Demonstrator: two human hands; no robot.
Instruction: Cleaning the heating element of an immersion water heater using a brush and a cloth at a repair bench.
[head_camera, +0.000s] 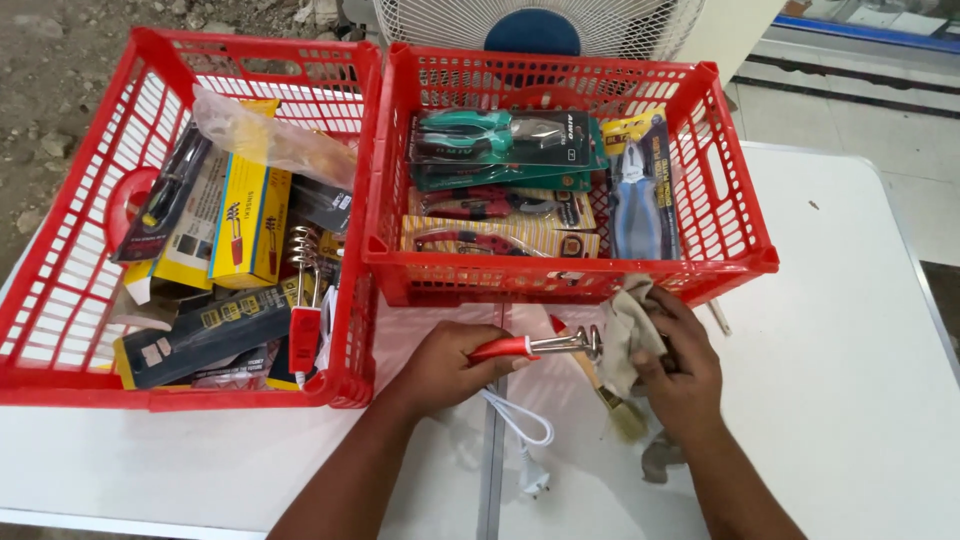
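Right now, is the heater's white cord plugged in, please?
Unplugged: the white cord ends in a plug lying bare on the white table.

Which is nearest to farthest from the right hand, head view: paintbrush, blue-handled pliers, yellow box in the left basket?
From the right hand:
1. Paintbrush: on the table just left of the hand, beside the cloth it holds.
2. Blue-handled pliers: packaged, right side of the right basket, straight ahead.
3. Yellow box: in the left basket, far across.

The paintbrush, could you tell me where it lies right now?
In the head view, the paintbrush lies on the white table, between the left hand and the right hand.
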